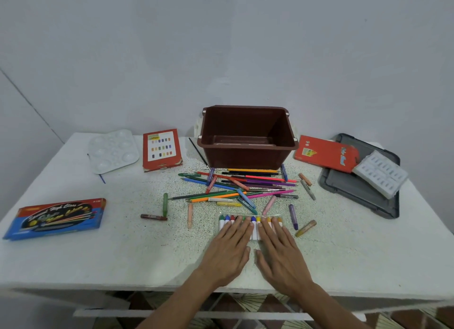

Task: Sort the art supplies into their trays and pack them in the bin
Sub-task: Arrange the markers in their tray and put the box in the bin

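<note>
Left hand [227, 252], right hand [282, 255] flat on crayon tray [220, 226], pencil heap [235, 188] beyond.

A plain pale grey wall [221, 46] rises behind the white speckled table [118, 255], meeting a side wall [17, 144] on the left. Below the table's near edge show brown-and-cream patterned floor tiles [245, 301].

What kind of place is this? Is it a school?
Probably an art corner in a plain room, maybe at home. A white table stands against a bare wall, with loose pencils, a paint palette and a brown bin on it.
</note>
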A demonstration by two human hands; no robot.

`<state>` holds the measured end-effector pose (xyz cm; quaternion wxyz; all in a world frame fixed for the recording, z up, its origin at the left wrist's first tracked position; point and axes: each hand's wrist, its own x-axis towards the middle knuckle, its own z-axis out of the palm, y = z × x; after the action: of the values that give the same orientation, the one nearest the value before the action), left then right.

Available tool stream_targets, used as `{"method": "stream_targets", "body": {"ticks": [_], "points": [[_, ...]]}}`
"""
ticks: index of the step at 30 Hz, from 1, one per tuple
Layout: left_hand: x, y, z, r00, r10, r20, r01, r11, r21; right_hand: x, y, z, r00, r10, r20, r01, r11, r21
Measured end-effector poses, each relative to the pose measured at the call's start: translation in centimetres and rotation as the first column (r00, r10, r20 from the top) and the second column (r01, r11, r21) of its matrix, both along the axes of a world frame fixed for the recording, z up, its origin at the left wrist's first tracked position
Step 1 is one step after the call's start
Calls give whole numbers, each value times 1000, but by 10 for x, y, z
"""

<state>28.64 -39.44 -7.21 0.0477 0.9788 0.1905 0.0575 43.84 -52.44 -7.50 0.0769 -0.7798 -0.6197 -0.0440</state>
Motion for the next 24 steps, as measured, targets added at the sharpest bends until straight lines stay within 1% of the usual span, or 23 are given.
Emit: {"method": "stream_targets", "body": {"ticks": [6,10,13,16,18,21,24], "points": [[0,1,2,1000,-16,-9,15,1000,-20,-1,-1,1,999,-4,38,4,1000,13],[-8,7,4,999,-15,32,17,997,-77,-7,-2,3,1000,-7,-1,7,998,64],[-20,18,15,990,51,129,-31,988,-152,-13,7,13,999,34,-24,-32,995,93],[-37,36,23,962,177,210,-120,958,-259,-18,31,25,995,78,-68,-72,994,83],[-49,50,27,907,299,296,-209,931,-299,-25,53,30,989,98,-113,-90,993,69],[-74,78,30,761,481,436,-354,870,-343,-44,94,42,967,154,-204,-150,988,33],[-102,104,40,619,625,475,-477,781,-404,-69,133,60,935,276,-225,-277,960,25]]}}
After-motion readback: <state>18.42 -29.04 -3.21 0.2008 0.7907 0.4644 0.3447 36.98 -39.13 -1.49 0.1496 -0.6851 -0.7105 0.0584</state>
